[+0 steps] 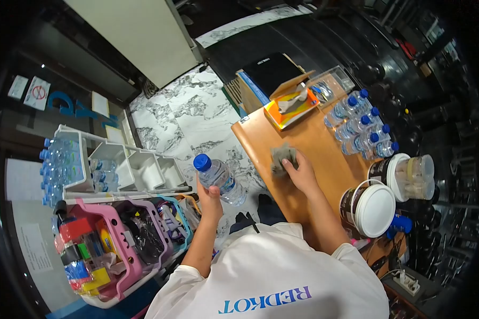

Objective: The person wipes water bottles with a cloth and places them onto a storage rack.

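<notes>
My left hand is closed around a clear plastic water bottle with a blue cap, held tilted in the air between the shelf and the table. On the wooden table, my right hand grips a crumpled grey cloth near the table's left edge. Farther right on the same table stands a group of several blue-capped water bottles. An orange tissue box with a tissue sticking out sits beyond the cloth.
At left, white bins hold more bottles. Below them are a pink basket and other baskets of mixed items. White-lidded buckets and clear tubs stand at the table's right. A power strip lies lower right.
</notes>
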The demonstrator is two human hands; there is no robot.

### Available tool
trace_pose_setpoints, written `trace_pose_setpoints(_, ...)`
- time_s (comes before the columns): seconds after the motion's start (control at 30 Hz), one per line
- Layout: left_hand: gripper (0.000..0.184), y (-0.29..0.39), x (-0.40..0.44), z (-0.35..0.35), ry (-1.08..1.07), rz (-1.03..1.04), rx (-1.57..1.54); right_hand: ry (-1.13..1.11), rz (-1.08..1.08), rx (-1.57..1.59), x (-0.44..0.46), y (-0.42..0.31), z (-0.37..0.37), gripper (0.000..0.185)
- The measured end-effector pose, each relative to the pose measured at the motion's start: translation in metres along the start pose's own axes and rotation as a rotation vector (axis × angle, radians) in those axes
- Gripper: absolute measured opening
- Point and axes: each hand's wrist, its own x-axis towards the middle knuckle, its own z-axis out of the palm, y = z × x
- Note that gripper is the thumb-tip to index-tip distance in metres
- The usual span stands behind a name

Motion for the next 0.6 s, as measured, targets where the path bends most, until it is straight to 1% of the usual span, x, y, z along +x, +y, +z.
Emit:
trace_pose_setpoints(0.03, 0.098, -0.002, 0.004, 0.005, -0.031, 0.001, 0.025, 0.027, -0.064, -0.106, 0.0, 0.002, -0.003, 0.038)
trace_pose_setpoints(0.07, 0.098, -0.004, 0.007, 0.011, -0.045, -0.012, 0.03, 0.036, -0.047, -0.104, -0.003, 0.003, -0.008, 0.038)
trace_pose_setpoints(0.13, 0.095, -0.008, 0.012, 0.026, -0.08, 0.027, 0.137, -0.042, 0.061, -0.439, -0.008, -0.002, -0.022, 0.039)
trace_pose_setpoints(0.27, 0.091, -0.021, 0.02, 0.043, -0.062, -0.043, 0.091, -0.027, 0.121, -0.499, -0.008, -0.017, -0.039, 0.036)
trace_pose_setpoints(0.33, 0.085, -0.021, 0.022, 0.048, -0.125, -0.152, -0.058, -0.233, 0.045, 0.0, -0.003, -0.02, -0.042, 0.041)
trace_pose_setpoints(0.37, 0.085, -0.02, 0.023, 0.05, -0.129, -0.155, -0.053, -0.23, 0.049, 0.005, -0.004, -0.025, -0.039, 0.041)
trace_pose_setpoints(0.43, 0.083, -0.015, 0.025, 0.055, -0.133, -0.246, -0.178, -0.485, -0.093, 0.22, -0.007, -0.041, -0.024, 0.062)
trace_pose_setpoints(0.47, 0.083, -0.012, 0.024, 0.056, -0.122, -0.24, -0.174, -0.494, -0.1, 0.225, -0.008, -0.05, -0.014, 0.062)
trace_pose_setpoints(0.53, 0.085, -0.006, 0.023, 0.055, -0.09, -0.239, -0.256, -0.574, -0.127, 0.509, -0.011, -0.068, 0.009, 0.082)
trace_pose_setpoints(0.57, 0.085, -0.003, 0.023, 0.053, -0.069, -0.228, -0.249, -0.594, -0.136, 0.519, -0.011, -0.072, 0.018, 0.082)
trace_pose_setpoints(0.6, 0.087, 0.0, 0.022, 0.051, -0.058, -0.193, -0.24, -0.628, -0.088, 0.536, -0.009, -0.074, 0.027, 0.085)
